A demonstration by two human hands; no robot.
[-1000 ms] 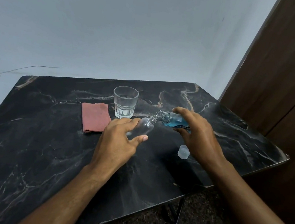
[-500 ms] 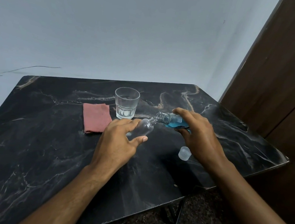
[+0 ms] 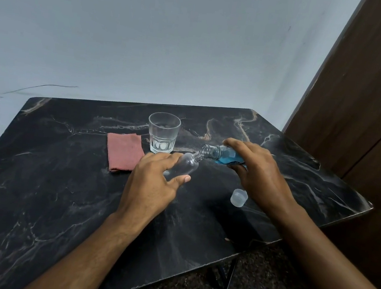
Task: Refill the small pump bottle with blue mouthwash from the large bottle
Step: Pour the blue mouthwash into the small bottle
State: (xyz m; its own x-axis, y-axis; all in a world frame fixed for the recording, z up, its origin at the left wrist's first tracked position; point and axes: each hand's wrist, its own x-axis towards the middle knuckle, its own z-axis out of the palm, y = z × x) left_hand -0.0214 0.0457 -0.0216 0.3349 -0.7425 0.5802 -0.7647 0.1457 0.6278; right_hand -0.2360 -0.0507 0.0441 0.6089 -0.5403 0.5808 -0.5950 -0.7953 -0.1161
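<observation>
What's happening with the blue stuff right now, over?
Left hand holds small clear bottle, tilted, looks empty. Right hand tips large bottle, mouths nearly touching; no blue seen crossing. Loose cap on table, nothing blocking.

Two bare forearms enter from the bottom edge of the head view, and both are uncovered all the way to where the picture cuts them off: no sleeve, cuff or glove shows on either. The left hand (image 3: 150, 185) and the right hand (image 3: 261, 173) carry no ring, watch, strap or bracelet. Fine hair lies along the left forearm, and the tendons stand out across the back of that hand. The nail of the left thumb is short and plain.
</observation>
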